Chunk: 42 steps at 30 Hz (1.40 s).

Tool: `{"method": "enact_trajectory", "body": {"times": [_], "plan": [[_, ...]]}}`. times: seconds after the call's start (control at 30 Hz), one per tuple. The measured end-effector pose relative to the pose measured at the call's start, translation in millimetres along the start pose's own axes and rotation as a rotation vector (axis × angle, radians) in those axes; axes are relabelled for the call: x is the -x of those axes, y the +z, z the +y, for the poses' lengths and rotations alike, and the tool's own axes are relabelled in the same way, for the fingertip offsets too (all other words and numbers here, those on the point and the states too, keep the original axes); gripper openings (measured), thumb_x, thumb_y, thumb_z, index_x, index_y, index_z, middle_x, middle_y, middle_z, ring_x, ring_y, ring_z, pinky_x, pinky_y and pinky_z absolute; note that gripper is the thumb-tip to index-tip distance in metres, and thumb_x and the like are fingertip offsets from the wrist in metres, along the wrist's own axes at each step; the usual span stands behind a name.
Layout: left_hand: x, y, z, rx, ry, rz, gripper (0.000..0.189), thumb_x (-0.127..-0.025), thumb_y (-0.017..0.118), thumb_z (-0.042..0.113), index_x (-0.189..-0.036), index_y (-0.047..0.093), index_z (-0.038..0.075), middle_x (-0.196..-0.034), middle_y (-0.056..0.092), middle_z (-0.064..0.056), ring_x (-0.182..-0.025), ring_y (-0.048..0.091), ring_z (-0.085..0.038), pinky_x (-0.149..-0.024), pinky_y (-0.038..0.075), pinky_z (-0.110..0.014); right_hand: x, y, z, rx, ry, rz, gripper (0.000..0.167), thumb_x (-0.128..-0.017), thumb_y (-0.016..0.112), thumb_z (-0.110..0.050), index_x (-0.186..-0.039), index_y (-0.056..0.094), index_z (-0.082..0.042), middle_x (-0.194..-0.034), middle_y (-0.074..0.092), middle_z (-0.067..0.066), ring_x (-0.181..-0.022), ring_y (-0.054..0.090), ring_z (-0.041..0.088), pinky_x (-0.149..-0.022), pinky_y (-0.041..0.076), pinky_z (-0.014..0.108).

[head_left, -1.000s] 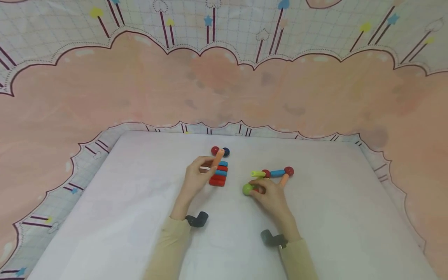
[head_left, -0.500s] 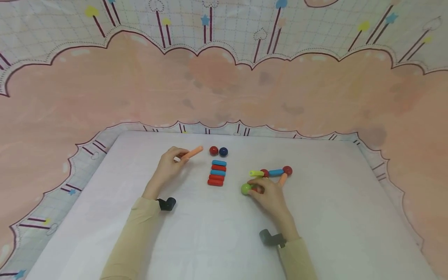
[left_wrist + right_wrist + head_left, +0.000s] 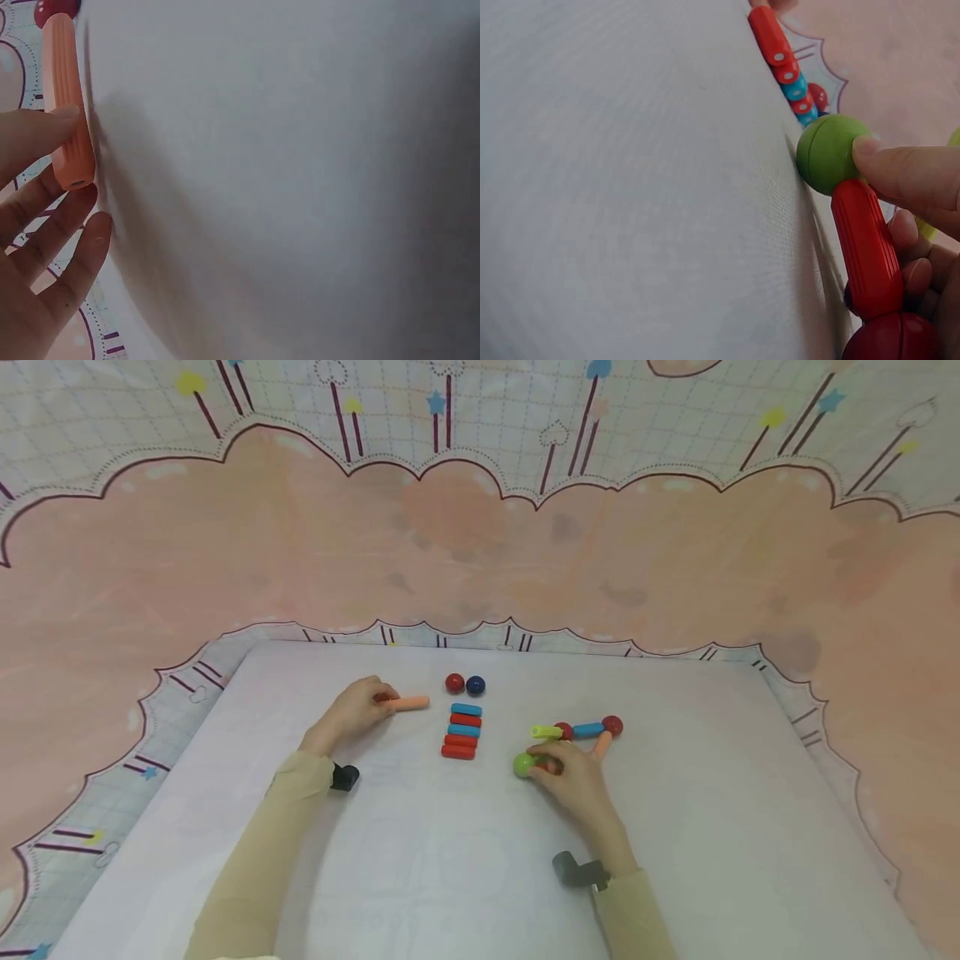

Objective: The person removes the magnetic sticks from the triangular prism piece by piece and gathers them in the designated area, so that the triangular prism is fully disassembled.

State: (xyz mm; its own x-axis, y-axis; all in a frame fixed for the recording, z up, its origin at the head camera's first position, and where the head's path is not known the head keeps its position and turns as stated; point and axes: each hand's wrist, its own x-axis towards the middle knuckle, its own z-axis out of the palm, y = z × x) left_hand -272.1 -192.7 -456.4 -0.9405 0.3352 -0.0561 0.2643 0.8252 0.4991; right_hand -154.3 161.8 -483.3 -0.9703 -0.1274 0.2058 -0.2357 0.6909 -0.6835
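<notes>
My left hand [image 3: 360, 706] pinches an orange ridged rod [image 3: 64, 82] between thumb and fingers, left of the row of rods. In the head view the rod lies level, its free end toward the row. My right hand [image 3: 573, 772] holds a joined chain of rods and balls by its near end, thumb on the green ball [image 3: 831, 154] and fingers along the red rod [image 3: 866, 247]. A dark red ball [image 3: 892, 337] joins that rod's other end. Farther along the chain show a yellow-green rod [image 3: 546, 732], a blue rod [image 3: 588, 730], a red ball [image 3: 612, 726] and an orange rod [image 3: 602, 745].
Several red and blue rods [image 3: 462, 730] lie in a neat row mid-table. Behind them sit a loose red ball [image 3: 454, 683] and a dark blue ball [image 3: 476, 686]. The white table [image 3: 420, 877] has its back edge just beyond, against a patterned cloth [image 3: 450, 552].
My left hand has moved left, away from over the row, carrying the orange rod, which has turned from steeply tilted to level. My right hand keeps its hold on the chain.
</notes>
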Motion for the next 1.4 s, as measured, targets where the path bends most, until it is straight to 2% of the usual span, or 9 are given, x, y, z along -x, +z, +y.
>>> {"method": "enact_trajectory", "body": {"times": [0.17, 0.27, 0.47, 0.73, 0.87, 1.0, 1.07, 1.2, 1.4], "plan": [[-4.0, 0.0, -2.4, -0.038, 0.020, -0.010, 0.021, -0.091, 0.062, 0.009, -0.109, 0.070, 0.002, -0.104, 0.064, -0.016, -0.091, 0.054, -0.028, -0.089, 0.047, -0.045, -0.3, 0.3, -1.4, 0.000, 0.022, -0.010, 0.028, -0.078, 0.079, -0.018, -0.105, 0.072, -0.016, -0.068, 0.051, -0.004, -0.070, 0.046, 0.012, -0.080, 0.034, 0.033], [-5.4, -0.4, -2.3, -0.041, 0.019, -0.016, 0.021, -0.091, 0.061, 0.008, -0.109, 0.070, 0.002, -0.103, 0.063, -0.016, -0.091, 0.053, -0.028, -0.089, 0.046, -0.045, -0.8, 0.0, -1.8, -0.006, 0.028, -0.011, 0.028, -0.078, 0.079, -0.018, -0.105, 0.072, -0.016, -0.068, 0.051, -0.004, -0.070, 0.046, 0.012, -0.081, 0.034, 0.034], [-4.6, -3.0, 1.5, -0.027, -0.006, -0.035, 0.022, -0.091, 0.059, 0.007, -0.111, 0.069, 0.003, -0.109, 0.063, -0.017, -0.097, 0.053, -0.030, -0.095, 0.045, -0.048, -1.5, -0.3, -2.5, -0.019, 0.035, -0.015, 0.028, -0.078, 0.079, -0.018, -0.106, 0.072, -0.017, -0.068, 0.050, -0.003, -0.070, 0.046, 0.013, -0.080, 0.034, 0.034], [-4.5, -5.4, 1.6, 0.001, -0.022, -0.045, 0.027, -0.087, 0.064, 0.006, -0.114, 0.066, 0.003, -0.109, 0.061, -0.017, -0.100, 0.052, -0.031, -0.095, 0.045, -0.048, -1.8, 1.1, 0.2, -0.009, 0.043, -0.007, 0.027, -0.078, 0.079, -0.020, -0.105, 0.072, -0.018, -0.068, 0.050, -0.004, -0.069, 0.046, 0.012, -0.078, 0.035, 0.032], [-3.7, -5.7, 3.9, 0.025, -0.045, -0.036, 0.028, -0.089, 0.065, 0.012, -0.116, 0.065, 0.003, -0.113, 0.059, -0.018, -0.103, 0.053, -0.032, -0.096, 0.045, -0.048, -1.6, 1.0, -0.6, -0.005, 0.026, 0.001, 0.027, -0.078, 0.080, -0.019, -0.104, 0.073, -0.017, -0.066, 0.048, -0.004, -0.068, 0.046, 0.013, -0.089, 0.034, 0.039], [-1.0, -7.6, 13.2, 0.072, -0.072, -0.013, 0.032, -0.092, 0.063, 0.016, -0.121, 0.062, 0.004, -0.122, 0.056, -0.019, -0.113, 0.050, -0.035, -0.100, 0.044, -0.051, -1.0, 0.5, -1.5, -0.005, 0.001, 0.005, 0.027, -0.078, 0.079, -0.019, -0.104, 0.073, -0.015, -0.066, 0.049, -0.004, -0.069, 0.046, 0.014, -0.101, 0.023, 0.048], [0.5, -8.5, 20.2, 0.093, -0.068, 0.001, 0.036, -0.091, 0.064, 0.021, -0.122, 0.062, 0.004, -0.124, 0.055, -0.019, -0.116, 0.049, -0.036, -0.101, 0.043, -0.052, -0.6, -0.2, -1.6, -0.019, 0.009, -0.001, 0.026, -0.079, 0.078, -0.018, -0.104, 0.073, -0.014, -0.068, 0.051, -0.003, -0.069, 0.046, 0.014, -0.096, 0.031, 0.042], [2.4, -6.8, 37.9, 0.117, -0.016, 0.053, 0.044, -0.088, 0.069, 0.027, -0.124, 0.061, 0.003, -0.122, 0.057, -0.021, -0.117, 0.049, -0.038, -0.101, 0.043, -0.053, -0.2, -3.0, 1.1, -0.090, 0.082, -0.034, 0.023, -0.083, 0.074, -0.017, -0.106, 0.072, -0.015, -0.076, 0.055, 0.000, -0.072, 0.047, 0.014, -0.068, 0.039, 0.024], [4.1, 10.3, 72.4, 0.178, 0.119, 0.146, 0.035, -0.088, 0.068, 0.017, -0.120, 0.063, 0.004, -0.116, 0.062, -0.017, -0.110, 0.055, -0.033, -0.095, 0.048, -0.048, 1.0, -15.1, 7.6, -0.206, 0.194, -0.037, 0.016, -0.086, 0.071, -0.016, -0.103, 0.071, -0.014, -0.086, 0.059, 0.003, -0.082, 0.049, 0.017, -0.067, 0.041, 0.019]]}}
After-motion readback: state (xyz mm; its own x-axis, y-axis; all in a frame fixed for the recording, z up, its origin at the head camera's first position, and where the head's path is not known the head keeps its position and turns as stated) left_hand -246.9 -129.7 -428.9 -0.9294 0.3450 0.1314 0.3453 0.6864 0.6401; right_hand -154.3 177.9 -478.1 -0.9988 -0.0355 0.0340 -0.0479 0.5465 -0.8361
